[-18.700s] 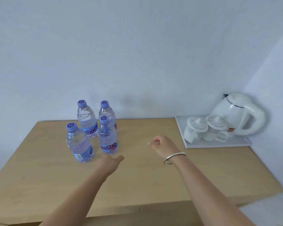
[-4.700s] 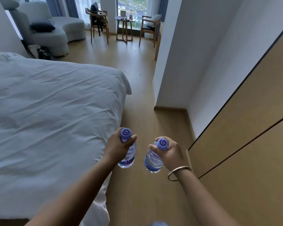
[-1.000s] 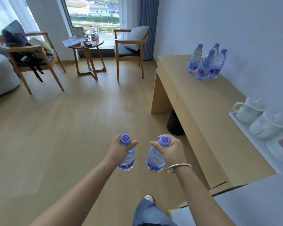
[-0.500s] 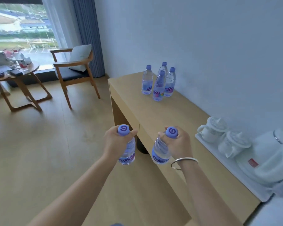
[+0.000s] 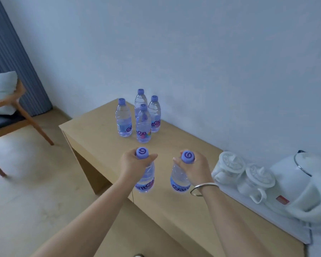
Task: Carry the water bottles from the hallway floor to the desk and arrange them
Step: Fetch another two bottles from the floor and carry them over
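Note:
My left hand (image 5: 132,163) grips the neck of a clear water bottle (image 5: 145,179) with a purple cap, held upright over the wooden desk (image 5: 104,141). My right hand (image 5: 195,168), with a silver bangle on the wrist, grips a second such bottle (image 5: 178,180) the same way, a little to the right. Both bottles hang above the desk's near half. Several more purple-capped bottles (image 5: 143,125) stand in a tight cluster at the desk's far end, close to the wall.
A white tray (image 5: 235,196) on the right of the desk bears two lidded white cups (image 5: 228,168) and a white electric kettle (image 5: 302,184). A wooden chair (image 5: 9,115) with a cushion stands at the left on the wood floor, by a blue curtain.
I have come closer to the desk and turned toward it. Both hands with their bottles have moved from beside the desk's front edge to above its top.

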Demonstrator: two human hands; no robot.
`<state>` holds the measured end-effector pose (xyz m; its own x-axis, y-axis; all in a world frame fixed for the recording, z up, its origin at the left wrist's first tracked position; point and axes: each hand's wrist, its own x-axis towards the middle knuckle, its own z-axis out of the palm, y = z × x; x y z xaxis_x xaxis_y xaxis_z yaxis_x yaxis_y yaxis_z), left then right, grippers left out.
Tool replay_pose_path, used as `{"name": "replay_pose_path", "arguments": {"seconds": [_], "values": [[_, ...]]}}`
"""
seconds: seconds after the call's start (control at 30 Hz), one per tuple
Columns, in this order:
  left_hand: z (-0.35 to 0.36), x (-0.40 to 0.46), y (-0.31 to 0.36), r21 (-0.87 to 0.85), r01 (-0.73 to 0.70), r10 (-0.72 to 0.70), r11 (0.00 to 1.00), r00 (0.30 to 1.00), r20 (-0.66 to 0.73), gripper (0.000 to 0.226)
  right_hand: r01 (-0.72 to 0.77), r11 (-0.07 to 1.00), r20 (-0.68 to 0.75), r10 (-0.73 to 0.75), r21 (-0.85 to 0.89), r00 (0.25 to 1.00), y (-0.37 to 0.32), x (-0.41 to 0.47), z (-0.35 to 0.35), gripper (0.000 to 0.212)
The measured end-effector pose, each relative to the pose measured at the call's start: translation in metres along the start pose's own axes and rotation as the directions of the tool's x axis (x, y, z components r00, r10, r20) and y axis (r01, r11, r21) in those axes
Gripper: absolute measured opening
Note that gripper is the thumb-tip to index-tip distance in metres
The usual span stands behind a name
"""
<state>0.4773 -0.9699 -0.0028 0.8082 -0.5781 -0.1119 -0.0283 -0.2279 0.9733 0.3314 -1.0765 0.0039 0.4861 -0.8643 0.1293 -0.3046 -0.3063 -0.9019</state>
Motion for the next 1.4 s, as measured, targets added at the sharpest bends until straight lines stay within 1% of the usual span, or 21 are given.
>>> {"name": "replay_pose_path", "arguments": {"seconds": [0.07, 0.13, 0.33, 0.43, 0.53, 0.7, 0.8, 0.9, 1.0, 1.03, 1.07, 1.13, 1.17, 1.2, 1.27, 1.33, 1.4], "values": [[0.001, 0.026, 0.003, -0.005, 0.014, -0.013, 1.0, 1.0, 0.022, 0.029, -0.019, 0.999, 0.042, 0.02, -0.025, 0.999, -0.003, 0.016, 0.008, 0.027], [0.004, 0.05, 0.004, 0.005, 0.009, -0.01, 1.0, 0.999, 0.04, 0.03, -0.039, 0.998, 0.047, 0.041, -0.047, 0.998, -0.004, 0.031, 0.014, 0.027], [0.016, 0.107, 0.005, 0.025, -0.006, 0.003, 1.0, 0.996, 0.084, 0.022, -0.095, 0.989, 0.083, 0.104, -0.113, 0.991, -0.002, 0.067, 0.027, 0.023], [0.027, 0.127, 0.007, 0.029, 0.007, -0.01, 1.0, 0.993, 0.114, 0.024, -0.103, 0.983, 0.099, 0.119, -0.152, 0.988, -0.004, 0.079, 0.03, 0.025], [0.038, 0.141, 0.011, 0.035, -0.005, 0.0, 0.999, 0.991, 0.131, 0.028, -0.129, 0.984, 0.083, 0.139, -0.122, 0.987, -0.004, 0.087, 0.033, 0.026], [0.053, 0.151, 0.011, 0.012, -0.02, 0.018, 1.0, 0.985, 0.172, 0.026, -0.134, 0.985, 0.017, 0.137, -0.112, 0.99, 0.001, 0.087, 0.038, 0.027], [0.059, 0.156, 0.01, 0.03, -0.034, 0.027, 0.999, 0.98, 0.198, 0.028, -0.132, 0.986, -0.013, 0.132, -0.099, 0.991, 0.004, 0.081, 0.038, 0.027], [0.06, 0.158, 0.009, 0.022, -0.067, 0.062, 0.997, 0.98, 0.188, 0.03, -0.151, 0.988, -0.01, 0.15, -0.044, 0.989, 0.006, 0.074, 0.043, 0.034], [0.059, 0.152, 0.004, 0.057, -0.152, 0.136, 0.987, 0.966, 0.22, 0.025, -0.19, 0.982, -0.033, 0.19, 0.011, 0.981, 0.008, 0.069, 0.047, 0.031], [0.058, 0.15, 0.0, 0.085, -0.175, 0.152, 0.981, 0.961, 0.232, 0.027, -0.197, 0.98, -0.04, 0.198, 0.028, 0.979, 0.009, 0.067, 0.047, 0.029], [0.057, 0.147, -0.005, 0.111, -0.184, 0.154, 0.977, 0.959, 0.237, 0.036, -0.202, 0.978, -0.043, 0.204, 0.042, 0.978, 0.01, 0.065, 0.048, 0.027], [0.056, 0.136, -0.015, 0.152, -0.148, 0.113, 0.977, 0.97, 0.215, 0.072, -0.21, 0.975, -0.049, 0.214, 0.069, 0.976, 0.011, 0.062, 0.049, 0.024], [0.057, 0.128, -0.019, 0.15, -0.114, 0.083, 0.982, 0.977, 0.197, 0.087, -0.217, 0.973, -0.055, 0.222, 0.081, 0.974, 0.011, 0.061, 0.05, 0.023], [0.059, 0.118, -0.021, 0.137, -0.088, 0.062, 0.987, 0.981, 0.185, 0.096, -0.224, 0.971, -0.064, 0.23, 0.089, 0.971, 0.011, 0.059, 0.051, 0.022], [0.065, 0.102, -0.025, 0.117, -0.064, 0.041, 0.991, 0.982, 0.187, 0.104, -0.236, 0.969, -0.104, 0.243, 0.07, 0.965, 0.012, 0.057, 0.054, 0.029], [0.069, 0.091, -0.029, 0.111, -0.076, 0.054, 0.991, 0.981, 0.186, 0.103, -0.264, 0.964, -0.143, 0.264, 0.014, 0.954, 0.016, 0.05, 0.055, 0.045], [0.07, 0.087, -0.035, 0.119, -0.106, 0.084, 0.987, 0.981, 0.177, 0.1, -0.281, 0.959, -0.137, 0.275, -0.026, 0.952, 0.023, 0.038, 0.052, 0.056]]}}
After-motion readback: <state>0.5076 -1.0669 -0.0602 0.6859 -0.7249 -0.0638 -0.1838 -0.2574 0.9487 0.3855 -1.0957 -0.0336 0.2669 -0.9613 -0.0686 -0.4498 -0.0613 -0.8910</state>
